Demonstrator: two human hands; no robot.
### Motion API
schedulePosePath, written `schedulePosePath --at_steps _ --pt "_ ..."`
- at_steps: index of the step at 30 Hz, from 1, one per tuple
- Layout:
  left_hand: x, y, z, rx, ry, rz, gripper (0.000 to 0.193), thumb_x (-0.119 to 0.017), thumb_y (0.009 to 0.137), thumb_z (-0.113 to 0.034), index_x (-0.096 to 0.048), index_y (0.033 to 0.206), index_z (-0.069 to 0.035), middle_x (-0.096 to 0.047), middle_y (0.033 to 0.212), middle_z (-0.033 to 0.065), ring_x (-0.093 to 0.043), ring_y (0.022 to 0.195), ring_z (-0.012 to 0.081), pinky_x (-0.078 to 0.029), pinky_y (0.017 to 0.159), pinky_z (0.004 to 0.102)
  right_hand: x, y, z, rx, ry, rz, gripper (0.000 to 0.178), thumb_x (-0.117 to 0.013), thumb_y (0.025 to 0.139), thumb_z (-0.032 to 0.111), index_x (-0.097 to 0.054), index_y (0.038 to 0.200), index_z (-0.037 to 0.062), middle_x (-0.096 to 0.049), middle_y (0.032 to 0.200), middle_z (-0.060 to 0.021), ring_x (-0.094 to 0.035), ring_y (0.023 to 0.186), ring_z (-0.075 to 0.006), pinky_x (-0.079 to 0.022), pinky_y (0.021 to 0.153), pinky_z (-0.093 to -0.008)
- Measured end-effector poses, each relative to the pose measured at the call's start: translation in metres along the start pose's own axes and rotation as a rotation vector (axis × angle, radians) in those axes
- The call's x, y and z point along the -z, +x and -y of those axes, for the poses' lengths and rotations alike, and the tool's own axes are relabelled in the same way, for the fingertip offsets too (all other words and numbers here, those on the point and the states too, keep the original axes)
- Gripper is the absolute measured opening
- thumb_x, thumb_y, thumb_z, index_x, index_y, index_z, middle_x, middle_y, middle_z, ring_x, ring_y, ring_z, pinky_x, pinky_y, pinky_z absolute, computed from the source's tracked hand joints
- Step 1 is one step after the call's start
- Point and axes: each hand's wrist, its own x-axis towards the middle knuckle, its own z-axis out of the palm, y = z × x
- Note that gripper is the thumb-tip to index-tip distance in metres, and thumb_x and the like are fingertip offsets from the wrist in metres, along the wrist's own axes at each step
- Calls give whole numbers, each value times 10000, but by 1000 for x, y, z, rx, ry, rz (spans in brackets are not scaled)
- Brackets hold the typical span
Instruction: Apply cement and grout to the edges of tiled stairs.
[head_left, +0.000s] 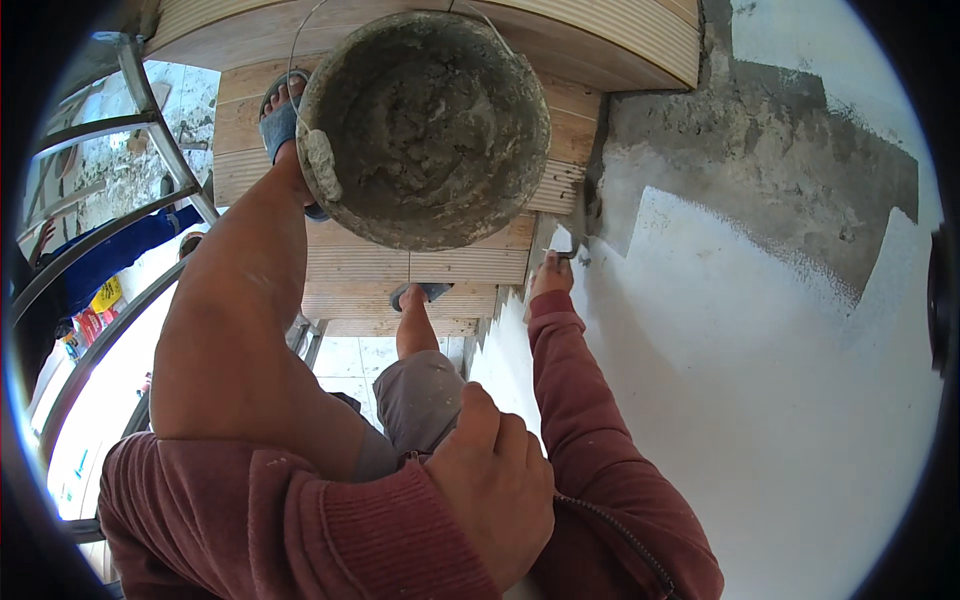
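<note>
At the edge where the stairs meet the wall, my right hand (552,276) is closed around a small trowel (562,241), its pale flat blade close to the wall's foot. Most of its handle is hidden by my fingers. My left hand (495,490) is in front of my body, its fingers bent and together. The fingertips are hidden, so what they grip, if anything, does not show. A round bucket (322,165) of wet grey mortar (430,125) stands on the step ahead of me, its rim crusted and its wire handle raised at the far side.
Wood-look tiled steps (350,265) run under the bucket and my sandalled feet. To the right is a white-painted wall (720,400) with a bare grey cement patch (770,180). A metal railing (160,150) bounds the left, with a person in a blue sleeve (125,240) beyond it.
</note>
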Motion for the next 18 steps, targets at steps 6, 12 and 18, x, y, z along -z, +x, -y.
schedulePosePath --at_steps 6,12,18 --pt "-5 -4 2 98 27 -9 184 -508 686 -152 -583 743 5 -540 700 73 -502 718 209 -344 818 415 -1 -48 24 -43 75 -67 214 -490 829 215 -412 680 82 -428 534 -16 -379 394 -96 -321 349 -239" --pt "-63 -28 -6 297 42 -198 142 -502 679 -151 -560 674 -21 -511 654 66 -500 696 200 -359 804 384 22 -108 109 569 -244 342 165 -474 812 128 -537 926 27 -507 641 -54 -465 503 -123 -397 477 -235" --pt "-147 8 159 808 220 -629 222 -382 779 -213 -509 882 -64 -499 911 88 -479 889 252 -364 838 405 -62 -125 238 1262 -1403 458 268 -566 721 159 -562 985 114 -529 837 -87 -536 780 -244 -437 653 -361"
